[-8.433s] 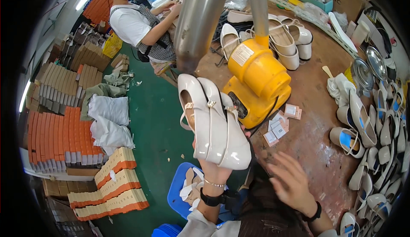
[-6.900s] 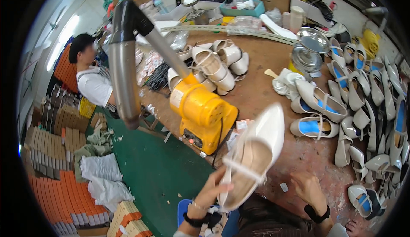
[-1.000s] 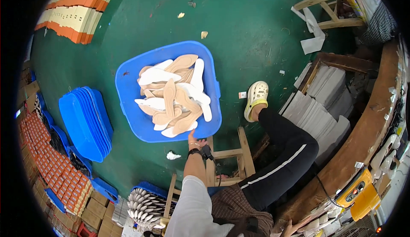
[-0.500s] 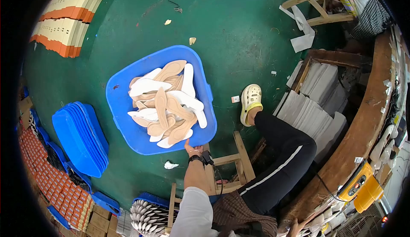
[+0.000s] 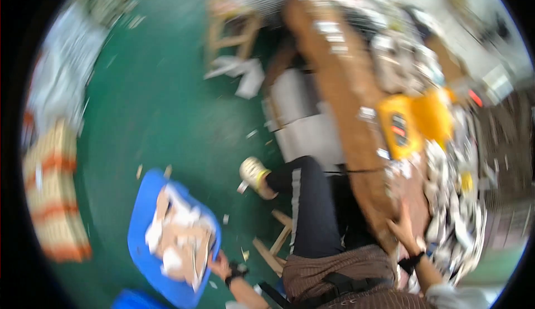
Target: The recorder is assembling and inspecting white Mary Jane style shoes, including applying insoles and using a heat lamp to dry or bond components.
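Note:
A blue plastic tub (image 5: 138, 236) stands on the floor at the lower left. Inside it is a loose heap of beige and white insoles (image 5: 186, 242). My left hand (image 5: 219, 265) is at the tub's right rim and appears closed on it, though motion smears the fingers. At the right, my right hand (image 5: 403, 230) rests with fingers apart against the edge of the brown worktable (image 5: 356, 142). Nothing shows in that hand.
Stacked cream and orange boxes (image 5: 53, 192) line the left. Pale shoe-like pieces (image 5: 454, 214) and a yellow device (image 5: 398, 126) lie on the worktable. A wooden stool (image 5: 234, 40) stands at the back, another wooden frame (image 5: 273, 253) beside my leg.
My view has swung to the right, blurring the picture; the tub now appears lower and further left. My left hand stays at its rim. My right hand shows more fully at the table edge.

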`<state>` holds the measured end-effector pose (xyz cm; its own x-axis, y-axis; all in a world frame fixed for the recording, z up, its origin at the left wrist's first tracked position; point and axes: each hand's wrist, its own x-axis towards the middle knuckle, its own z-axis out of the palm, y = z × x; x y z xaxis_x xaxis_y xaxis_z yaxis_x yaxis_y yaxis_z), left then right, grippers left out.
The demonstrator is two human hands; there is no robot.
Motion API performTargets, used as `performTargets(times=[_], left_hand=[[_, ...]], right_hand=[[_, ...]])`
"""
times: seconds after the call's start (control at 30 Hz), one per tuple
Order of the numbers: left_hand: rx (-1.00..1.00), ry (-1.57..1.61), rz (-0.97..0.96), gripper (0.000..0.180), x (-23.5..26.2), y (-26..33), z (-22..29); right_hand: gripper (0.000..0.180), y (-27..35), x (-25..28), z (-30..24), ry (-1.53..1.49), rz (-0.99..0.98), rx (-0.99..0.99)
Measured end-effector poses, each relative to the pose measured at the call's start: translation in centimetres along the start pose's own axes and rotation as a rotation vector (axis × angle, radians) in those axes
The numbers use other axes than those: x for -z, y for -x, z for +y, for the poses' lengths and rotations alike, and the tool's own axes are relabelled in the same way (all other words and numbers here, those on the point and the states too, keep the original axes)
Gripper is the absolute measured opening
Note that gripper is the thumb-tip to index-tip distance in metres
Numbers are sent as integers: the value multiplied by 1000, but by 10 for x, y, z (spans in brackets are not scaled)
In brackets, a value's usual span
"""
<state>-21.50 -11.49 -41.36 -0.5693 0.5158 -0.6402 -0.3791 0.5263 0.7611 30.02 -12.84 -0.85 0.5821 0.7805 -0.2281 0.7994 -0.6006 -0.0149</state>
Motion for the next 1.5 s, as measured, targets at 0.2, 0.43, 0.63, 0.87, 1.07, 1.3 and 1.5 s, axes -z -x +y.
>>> performTargets(times=[0.2,0.43,0.63,0.87,1.07,1.3,1.5], left_hand=[[371,209,-496,38,-75,75,125],[153,-163,-899,42,-130,236,168],[-36,-252,-985,45,-106,343,180],[-287,-285,-1012,49,-57,435,208],[-636,-210,-1059,53,-4,527,286],[-1198,-167,-968,61,-32,684,432],[-1760,125,-1620,55,-242,911,347]], right_hand=[[47,2,14,-79,-161,344,576],[64,62,6,-197,-844,-548,792],[74,134,9,-192,-1107,-581,1050],[75,197,23,-123,-1348,-445,985],[53,197,84,-53,-1936,-124,880],[21,135,169,95,-2602,-198,751],[44,78,191,222,-2837,2,725]])
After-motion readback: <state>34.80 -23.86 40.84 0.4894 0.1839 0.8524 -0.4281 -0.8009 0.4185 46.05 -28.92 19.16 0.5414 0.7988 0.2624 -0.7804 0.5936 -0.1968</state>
